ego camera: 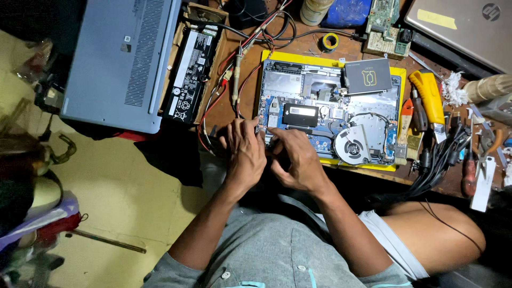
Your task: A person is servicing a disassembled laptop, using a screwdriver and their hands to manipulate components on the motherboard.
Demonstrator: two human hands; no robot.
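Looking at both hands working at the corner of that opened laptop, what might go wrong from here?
1. The left hand and right hand crowd the opened laptop's bare board; a slip could scratch it.
2. Loose red and black wires beside the hands might snag.
3. The cooling fan lies exposed.

Opened laptop (328, 112) on a yellow mat (397, 74), worked with both hands.
The left hand (244, 152) and right hand (293, 157) meet at the laptop's near left corner, fingers bent onto the board. A fan (353, 146) sits right of them; a black battery (189, 72) lies at left.
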